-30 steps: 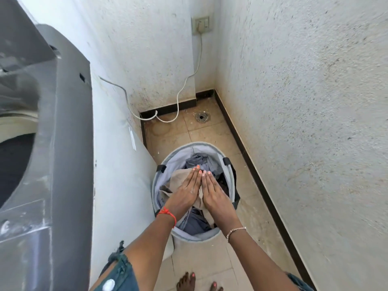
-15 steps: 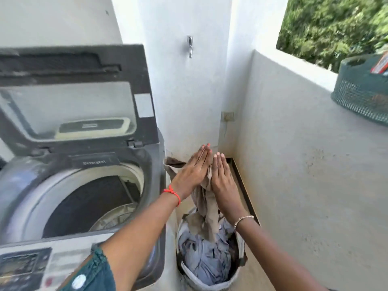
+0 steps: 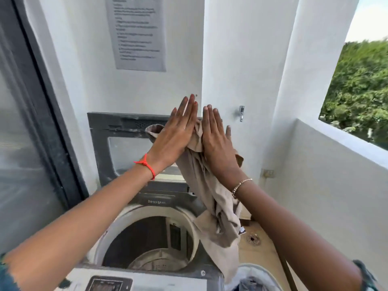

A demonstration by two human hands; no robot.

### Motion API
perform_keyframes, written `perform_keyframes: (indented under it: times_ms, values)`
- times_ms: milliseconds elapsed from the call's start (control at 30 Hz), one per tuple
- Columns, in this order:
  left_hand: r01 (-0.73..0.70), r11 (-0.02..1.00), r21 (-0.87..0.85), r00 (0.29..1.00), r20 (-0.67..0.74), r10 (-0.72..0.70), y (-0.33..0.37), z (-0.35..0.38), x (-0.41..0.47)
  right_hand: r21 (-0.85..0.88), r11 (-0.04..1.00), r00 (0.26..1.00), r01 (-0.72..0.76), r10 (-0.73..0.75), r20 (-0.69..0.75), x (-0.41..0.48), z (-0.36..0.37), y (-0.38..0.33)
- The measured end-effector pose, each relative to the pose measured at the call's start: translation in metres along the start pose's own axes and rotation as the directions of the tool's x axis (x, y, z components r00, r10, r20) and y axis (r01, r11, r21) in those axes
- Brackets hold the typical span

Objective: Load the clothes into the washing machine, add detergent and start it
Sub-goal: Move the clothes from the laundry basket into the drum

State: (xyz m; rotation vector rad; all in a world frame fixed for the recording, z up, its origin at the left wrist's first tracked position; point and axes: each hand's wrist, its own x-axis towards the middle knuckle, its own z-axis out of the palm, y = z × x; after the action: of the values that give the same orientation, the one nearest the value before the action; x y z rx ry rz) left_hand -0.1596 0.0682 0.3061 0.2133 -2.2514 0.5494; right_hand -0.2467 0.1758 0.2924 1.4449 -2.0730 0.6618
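beige garment (image 3: 212, 198) raised since before | flat hands press it between palms | hem overhangs washer rim (image 3: 195, 227)

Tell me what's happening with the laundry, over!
Both hands, left hand and right hand, flat, pressing the beige cloth between them. Cloth hangs over the washing machine rim, lid up. Nothing blocking the drum.

Left hand (image 3: 172, 137), right hand (image 3: 216, 139) raised, fingers straight, palms facing.
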Motion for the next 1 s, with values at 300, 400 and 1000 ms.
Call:
perform_keyframes:
  times_ms: [300,400,1000]
  values:
    - [0.121,0.991,0.059,0.991,0.054,-0.124,-0.132,0.006,-0.074,0.149,0.987,0.993,0.064,-0.079,0.093,0.061,0.077,-0.116]
    - [0.176,0.983,0.046,0.979,0.092,-0.18,-0.162,0.025,-0.106,0.208,0.977,0.986,0.055,-0.086,0.144,0.07,0.119,-0.142]
    - [0.11,0.993,-0.049,0.76,0.648,-0.052,-0.108,0.22,-0.283,-0.005,0.986,0.657,-0.166,0.115,0.745,-0.065,0.36,-0.104]
